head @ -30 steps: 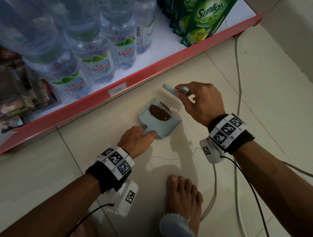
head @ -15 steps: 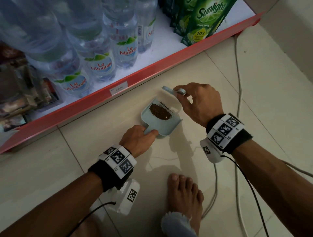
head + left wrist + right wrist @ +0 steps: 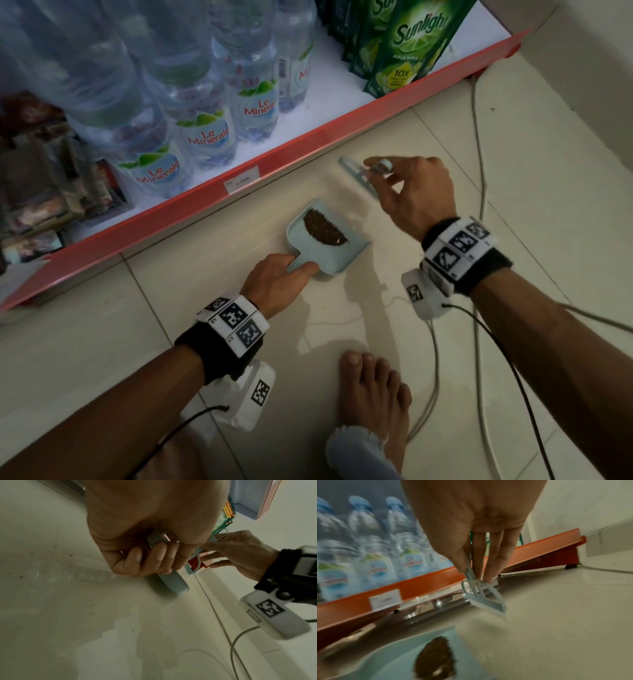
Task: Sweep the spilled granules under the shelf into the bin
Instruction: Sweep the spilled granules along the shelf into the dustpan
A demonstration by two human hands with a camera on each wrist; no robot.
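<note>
Down on the floor (image 3: 445, 144), the left hand (image 3: 274, 281) grips the dustpan (image 3: 329, 246) handle, mouth toward the shelf (image 3: 308, 137); granules (image 3: 323, 228) lie inside. The right hand (image 3: 416, 195) pinches the brush (image 3: 485, 599); only the right wrist view shows its bristles.

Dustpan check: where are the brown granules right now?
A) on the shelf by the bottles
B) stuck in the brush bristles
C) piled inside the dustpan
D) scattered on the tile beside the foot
C: the granules lie in a dark heap inside the dustpan, whose handle the left hand holds.
</note>
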